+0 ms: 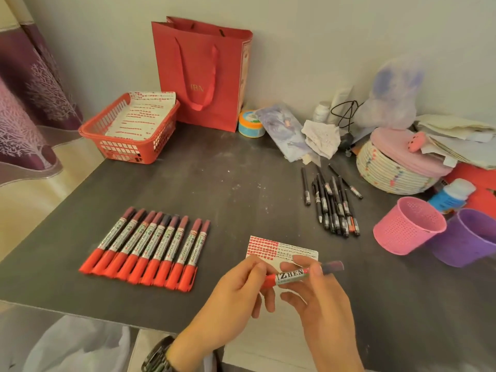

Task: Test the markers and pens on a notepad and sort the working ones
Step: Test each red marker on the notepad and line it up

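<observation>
Two hands grip one red marker [292,275] just above the near edge of the notepad [284,249]: the left hand [236,299] curls round its red cap end, the right hand [322,304] pinches the barrel. Left of the notepad a row of red markers [145,251] lies on the counter [214,183]; beyond the notepad to the right lie black pens [332,202], with a pink cup [408,226] farther right

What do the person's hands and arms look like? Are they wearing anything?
No gloves on either hand. The left hand has a chunky black wristwatch on its wrist. The right hand has nothing on its wrist, and no sleeve covers the part of that arm in view.
</observation>
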